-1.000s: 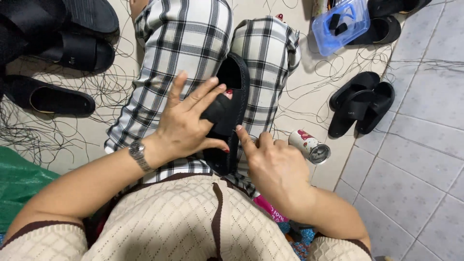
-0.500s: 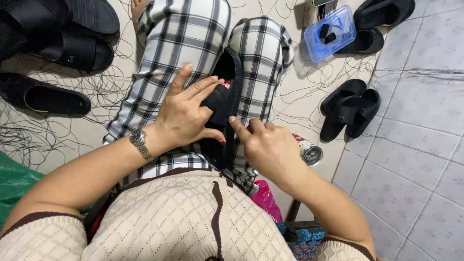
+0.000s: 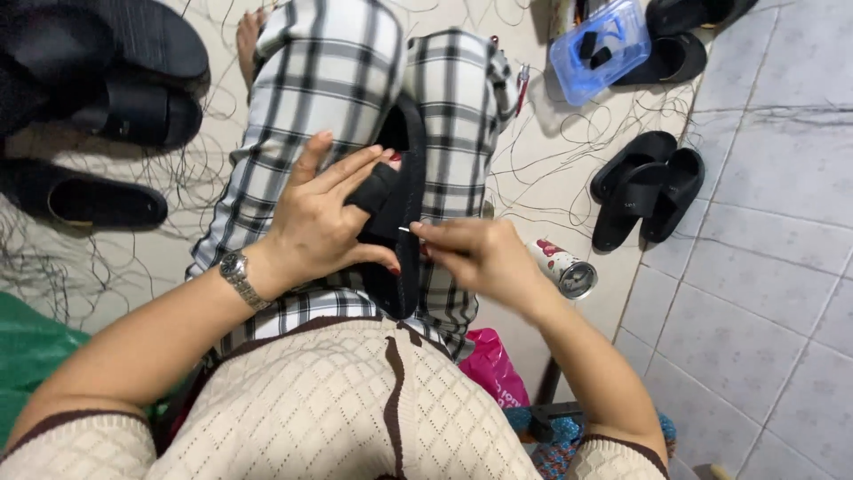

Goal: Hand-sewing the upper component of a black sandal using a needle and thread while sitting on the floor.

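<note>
Black slide sandal [image 3: 404, 222] still lying on the plaid lap, held under the left hand [image 3: 320, 227], fingers spread flat over the strap, thumb tucked beneath the edge. Right hand [image 3: 475, 253] now drawn in close from the right, grip pressed together, pinching a thin needle [image 3: 407, 230] against the sandal's side; half a second ago sat lower, away from the edge. Looks like a stitch being started. Right of that grip: pair of black sandals [image 3: 644, 182], small can [image 3: 569, 271] on the floor.
</note>
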